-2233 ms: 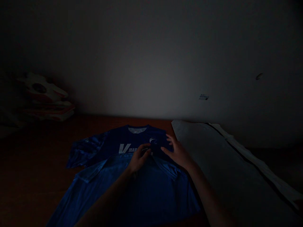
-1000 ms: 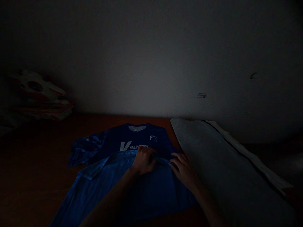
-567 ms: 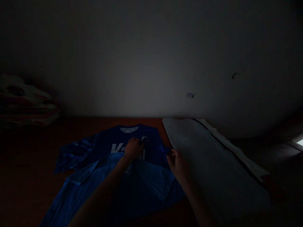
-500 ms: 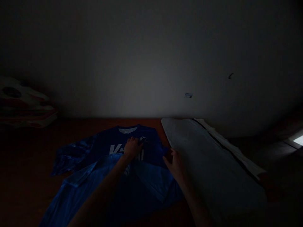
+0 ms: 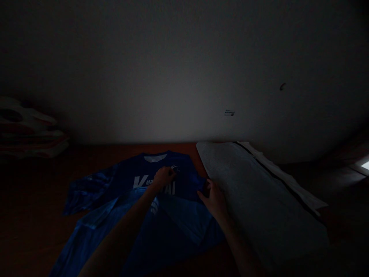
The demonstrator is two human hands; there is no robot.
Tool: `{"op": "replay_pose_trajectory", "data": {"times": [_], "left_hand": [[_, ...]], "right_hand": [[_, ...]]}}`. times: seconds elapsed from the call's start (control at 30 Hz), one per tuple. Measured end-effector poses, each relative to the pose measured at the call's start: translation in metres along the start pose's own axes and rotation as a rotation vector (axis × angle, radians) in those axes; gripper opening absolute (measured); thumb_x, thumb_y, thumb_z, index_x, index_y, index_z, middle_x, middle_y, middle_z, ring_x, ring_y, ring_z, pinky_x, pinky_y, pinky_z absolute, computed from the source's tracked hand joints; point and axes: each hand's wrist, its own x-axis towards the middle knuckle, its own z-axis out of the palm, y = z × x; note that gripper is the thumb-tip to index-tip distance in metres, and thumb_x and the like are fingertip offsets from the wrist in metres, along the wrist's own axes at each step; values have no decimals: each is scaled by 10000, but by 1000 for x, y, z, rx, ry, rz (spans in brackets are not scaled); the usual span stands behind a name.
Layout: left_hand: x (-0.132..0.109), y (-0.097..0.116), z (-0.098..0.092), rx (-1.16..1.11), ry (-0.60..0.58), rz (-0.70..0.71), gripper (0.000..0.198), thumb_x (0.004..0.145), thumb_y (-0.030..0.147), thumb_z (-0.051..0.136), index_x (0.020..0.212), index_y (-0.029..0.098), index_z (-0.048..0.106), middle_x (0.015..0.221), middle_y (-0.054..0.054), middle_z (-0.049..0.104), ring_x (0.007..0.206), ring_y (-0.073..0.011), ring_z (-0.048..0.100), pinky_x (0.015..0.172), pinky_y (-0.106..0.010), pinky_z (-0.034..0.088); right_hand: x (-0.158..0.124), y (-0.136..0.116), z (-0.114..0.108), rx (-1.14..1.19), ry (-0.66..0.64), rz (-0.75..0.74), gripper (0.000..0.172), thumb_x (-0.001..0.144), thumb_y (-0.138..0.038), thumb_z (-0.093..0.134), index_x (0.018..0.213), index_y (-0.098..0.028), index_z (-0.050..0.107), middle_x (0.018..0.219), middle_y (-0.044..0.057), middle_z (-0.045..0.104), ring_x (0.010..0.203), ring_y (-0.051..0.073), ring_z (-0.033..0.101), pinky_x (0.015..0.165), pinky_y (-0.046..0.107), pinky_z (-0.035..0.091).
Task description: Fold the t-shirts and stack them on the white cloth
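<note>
A dark blue jersey (image 5: pixel 184 163) with white lettering lies front side up, its left-hand sleeve spread out and its lower part folded up or covered by lighter blue fabric (image 5: pixel 184 215). My left hand (image 5: pixel 164 176) is on the chest beside the small crest, fingers curled and pinched at the cloth. At the jersey's right edge, my right hand (image 5: pixel 212 196) has thumb and fingers around the sleeve cloth. Dim light hides the exact fingertip contact.
The garments lie on a reddish-brown surface (image 5: pixel 31 215) against a plain wall (image 5: pixel 161 77). Right of the jersey is a grey folded cloth or garment (image 5: pixel 253 200) with a black stripe and white edge. A stack of fabric (image 5: pixel 31 130) sits at far left.
My left hand has shifted slightly right toward the crest, its fingers more drawn together. The sleeve cloth by my right hand has moved a little; that hand stays nearly in place.
</note>
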Motion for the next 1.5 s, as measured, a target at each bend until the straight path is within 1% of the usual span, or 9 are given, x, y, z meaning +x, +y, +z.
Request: {"op": "replay_pose_trajectory", "data": {"times": [0.2, 0.37, 0.53, 0.73, 0.93, 1.1, 1.23, 1.37, 1.5], "left_hand": [[11, -4, -4, -303, -46, -96, 281, 949, 379, 587, 1081, 146, 676, 839, -52, 758, 792, -172, 733, 659, -218, 517], [6, -15, -14, -412, -76, -156, 285, 929, 349, 610, 1131, 154, 656, 822, -29, 755, 729, -150, 730, 642, -210, 542], [7, -20, -19, -295, -74, -159, 231, 909, 238, 587, 1116, 163, 658, 826, -21, 766, 744, -162, 737, 640, -211, 539], [4, -19, -24, -48, -60, -81, 270, 870, 195, 594, 1128, 171, 673, 869, -44, 792, 853, -198, 751, 733, -232, 524], [-8, -15, -29, 161, -9, -7, 272, 875, 215, 580, 1123, 190, 688, 1011, -87, 781, 964, -264, 732, 843, -325, 529], [-19, 0, -13, 309, 151, 224, 325, 932, 193, 518, 1234, 180, 637, 1302, -151, 653, 1251, -298, 583, 1085, -445, 433], [-27, 2, 11, 405, 110, 536, 398, 964, 405, 564, 1319, 230, 599, 1430, -126, 576, 1324, -307, 525, 1123, -494, 418], [-17, 0, 23, 461, 71, 573, 587, 927, 513, 591, 1443, 244, 518, 1567, -144, 467, 1438, -377, 415, 1178, -643, 296], [17, 20, 36, 406, 97, 579, 439, 1012, 294, 421, 1414, 169, 549, 1522, -174, 524, 1416, -293, 481, 1183, -522, 365]], "right_hand": [[2, 12, -1, 93, -32, 20, 558, 818, -383, 625, 1329, -180, 527, 992, 78, 682, 954, 265, 687, 902, 420, 539], [5, 15, -5, 24, -81, 10, 533, 834, -272, 558, 1348, -133, 533, 982, 90, 686, 945, 251, 686, 919, 404, 528], [17, -8, -14, -223, -86, -109, 510, 888, -245, 586, 1378, -106, 563, 1196, 182, 649, 1116, 311, 626, 968, 433, 493], [29, -24, -23, -387, -185, -249, 325, 939, -138, 530, 1177, -225, 732, 1165, 120, 674, 1086, 283, 615, 951, 405, 478], [20, -25, -25, -491, -242, -376, 476, 904, -27, 491, 1287, -228, 690, 1267, 129, 657, 1120, 295, 599, 950, 437, 475], [11, -36, -27, -416, -302, -424, 484, 890, -6, 497, 1263, -234, 707, 1312, 119, 662, 1173, 283, 608, 979, 448, 481], [0, -43, -26, -240, -303, -444, 316, 948, -180, 592, 1228, -243, 723, 1337, 102, 660, 1197, 262, 618, 1040, 434, 485], [-11, -40, -21, -166, -244, -411, 319, 951, -285, 624, 1257, -255, 706, 1317, 108, 671, 1209, 265, 622, 1042, 450, 507], [-16, -36, -16, -136, -171, -403, 378, 946, -267, 614, 1318, -230, 665, 1325, 116, 669, 1263, 280, 585, 1092, 491, 470]]}}
